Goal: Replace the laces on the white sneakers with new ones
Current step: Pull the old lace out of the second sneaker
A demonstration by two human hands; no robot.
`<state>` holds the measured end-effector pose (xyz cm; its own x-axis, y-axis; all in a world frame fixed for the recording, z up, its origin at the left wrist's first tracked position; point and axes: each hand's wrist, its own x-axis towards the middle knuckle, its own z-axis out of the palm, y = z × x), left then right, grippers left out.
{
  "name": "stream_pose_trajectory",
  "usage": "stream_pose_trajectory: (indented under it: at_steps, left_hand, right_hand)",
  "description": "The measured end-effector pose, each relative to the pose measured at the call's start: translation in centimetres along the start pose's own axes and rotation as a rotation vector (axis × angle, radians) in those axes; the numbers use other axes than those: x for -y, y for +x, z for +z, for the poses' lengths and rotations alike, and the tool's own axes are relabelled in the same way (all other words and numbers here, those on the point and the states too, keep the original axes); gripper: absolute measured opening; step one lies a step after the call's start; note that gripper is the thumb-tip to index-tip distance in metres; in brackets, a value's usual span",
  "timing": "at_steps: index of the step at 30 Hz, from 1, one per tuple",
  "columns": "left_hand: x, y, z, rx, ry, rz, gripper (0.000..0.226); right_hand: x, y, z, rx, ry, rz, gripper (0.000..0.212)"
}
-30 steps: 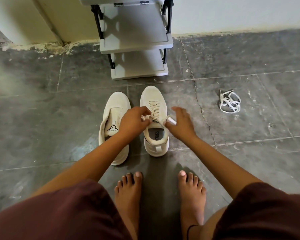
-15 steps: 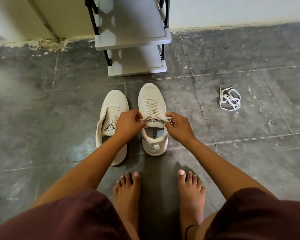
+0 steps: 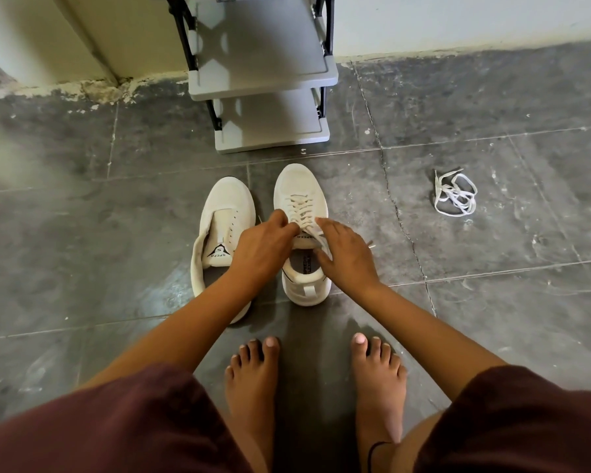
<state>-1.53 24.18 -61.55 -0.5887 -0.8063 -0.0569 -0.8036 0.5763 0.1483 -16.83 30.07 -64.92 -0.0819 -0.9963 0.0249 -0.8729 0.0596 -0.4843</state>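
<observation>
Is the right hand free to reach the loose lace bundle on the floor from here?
Probably yes: bare floor lies between the right hand and the bundle, off to its right; it must leave the sneaker laces first.

Dark maroon shorts [image 3: 123, 425], plain cloth, cover both thighs. Forearms bare; upper sleeves out of view. Left grip [image 3: 263, 247] and right grip [image 3: 348, 257]: bare hands. Bare feet [image 3: 253, 380]. Thin black anklet [image 3: 371, 455] on right ankle.
</observation>
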Motion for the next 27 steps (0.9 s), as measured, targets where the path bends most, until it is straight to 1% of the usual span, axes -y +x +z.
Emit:
stream_pose_trajectory:
  at_steps: [3,6,9,11,13,17,20,22,24,26,27]
  left_hand:
    - [0.1,-0.4,0.2,-0.018,-0.054,-0.017,0.030]
    - [0.1,-0.5,0.4,-0.074,-0.149,-0.048,0.028]
    - [0.5,-0.2,0.7,-0.110,-0.403,-0.187,0.033]
    - [0.9,0.1,0.8,-0.068,-0.534,-0.272,0.037]
    - [1.2,0.3,1.1,-0.026,-0.562,-0.298,0.038]
    - [1.5,0.6,1.2,0.003,-0.572,-0.315,0.033]
    - [1.5,0.7,1.1,0.026,-0.583,-0.326,0.032]
    - [1.4,0.7,1.2,0.034,-0.594,-0.334,0.033]
    - [1.5,0.6,1.3,0.046,-0.623,-0.362,0.036]
    - [1.5,0.6,1.3,0.064,-0.638,-0.383,0.038]
    - [1.4,0.6,1.2,0.067,-0.630,-0.383,0.040]
  right_hand:
    - [0.0,-0.3,0.1,0.010,0.076,0.027,0.050]
    - [0.1,-0.3,0.0,-0.004,0.065,0.019,0.051]
    - [0.3,0.2,-0.3,-0.009,-0.035,-0.076,0.055]
    - [0.5,0.6,-0.5,0.022,-0.080,-0.126,0.053]
    - [0.5,0.8,-0.6,0.032,-0.079,-0.142,0.047]
    - [0.8,1.2,-0.7,0.043,-0.093,-0.177,0.032]
    - [1.5,2.3,-0.7,0.080,-0.136,-0.143,0.026]
    - [1.5,3.2,-1.1,0.090,0.013,-0.061,0.021]
    - [0.9,3.7,-1.8,0.094,0.302,0.095,0.009]
    - [0.4,3.5,-2.1,0.093,0.597,0.256,0.012]
    - [0.2,3.3,-2.1,0.081,0.678,0.297,0.013]
